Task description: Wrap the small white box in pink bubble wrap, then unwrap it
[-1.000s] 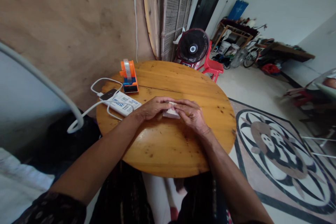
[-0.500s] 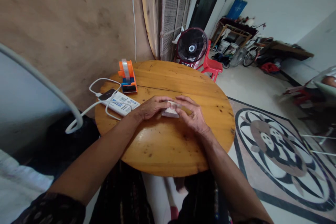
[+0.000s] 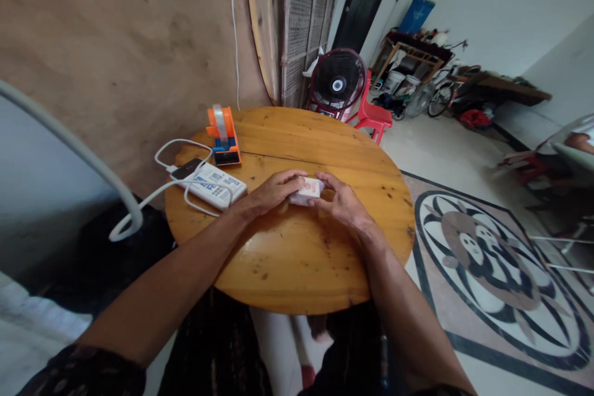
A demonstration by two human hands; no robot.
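Note:
A small white box with red print point(image 3: 309, 188), its edges shiny like clear wrap, sits low over the middle of the round wooden table. My left hand point(image 3: 278, 189) is closed on its left end, the thumb lying over the top. At the right end, my right hand point(image 3: 342, 199) grips it between thumb and fingers. The fingertips hide both ends of the box, and whether it rests on the wood I cannot tell.
An orange and blue tape dispenser point(image 3: 224, 136) stands at the table's back left. Near it lies a white power bank point(image 3: 218, 185) with a looping white cable point(image 3: 174, 143). Beyond the wooden table point(image 3: 297, 260) are a fan point(image 3: 338, 81) and a red chair point(image 3: 374, 114).
My right hand has shifted off the box's top to its right end, so the red print shows more. The left hand keeps its hold.

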